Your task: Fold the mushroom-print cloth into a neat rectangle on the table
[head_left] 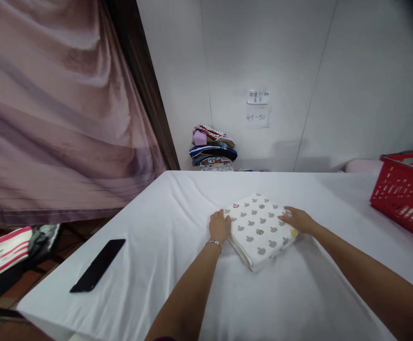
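Observation:
A folded white cloth (pixel 254 225) printed with grey, green, red and yellow mushroom-like shapes lies on the white-covered table (pixel 157 279), one corner pointing towards me. At its left corner, my left hand (pixel 220 226) is closed on the edge, with a bracelet at the wrist. My right hand (pixel 298 220) grips the opposite corner, its thumb on the upper face and some fingertips hidden at the edge. Several layers show along the cloth's near left side.
A black flat object (pixel 98 265) like a phone lies on the table's left. A red plastic basket (pixel 405 192) stands at the right edge. Behind the table rises a stack of folded fabrics (pixel 213 150) near the wall. A pinkish curtain (pixel 57 109) hangs at the left.

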A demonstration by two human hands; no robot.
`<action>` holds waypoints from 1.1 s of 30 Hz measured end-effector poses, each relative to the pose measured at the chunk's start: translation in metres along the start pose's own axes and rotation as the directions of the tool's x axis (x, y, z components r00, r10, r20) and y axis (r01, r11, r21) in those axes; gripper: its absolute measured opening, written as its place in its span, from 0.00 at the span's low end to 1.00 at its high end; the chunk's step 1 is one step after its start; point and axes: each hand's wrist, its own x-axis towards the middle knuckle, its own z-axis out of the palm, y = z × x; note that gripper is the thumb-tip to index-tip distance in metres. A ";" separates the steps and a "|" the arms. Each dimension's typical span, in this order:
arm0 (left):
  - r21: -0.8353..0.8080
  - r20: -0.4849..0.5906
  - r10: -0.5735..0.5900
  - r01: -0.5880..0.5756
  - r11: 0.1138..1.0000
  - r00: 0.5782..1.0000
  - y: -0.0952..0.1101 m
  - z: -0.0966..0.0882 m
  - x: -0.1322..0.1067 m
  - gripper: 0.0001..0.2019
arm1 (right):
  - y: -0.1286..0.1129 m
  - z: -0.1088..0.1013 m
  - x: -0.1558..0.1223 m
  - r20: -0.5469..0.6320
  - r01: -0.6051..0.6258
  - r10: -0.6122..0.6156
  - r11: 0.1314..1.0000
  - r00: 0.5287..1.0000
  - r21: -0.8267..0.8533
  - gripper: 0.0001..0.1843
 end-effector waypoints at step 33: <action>0.076 0.115 0.269 -0.279 0.957 0.956 0.021 0.027 -0.042 0.32 | -0.106 0.034 0.022 0.196 0.269 -0.232 0.943 0.953 -0.194 0.32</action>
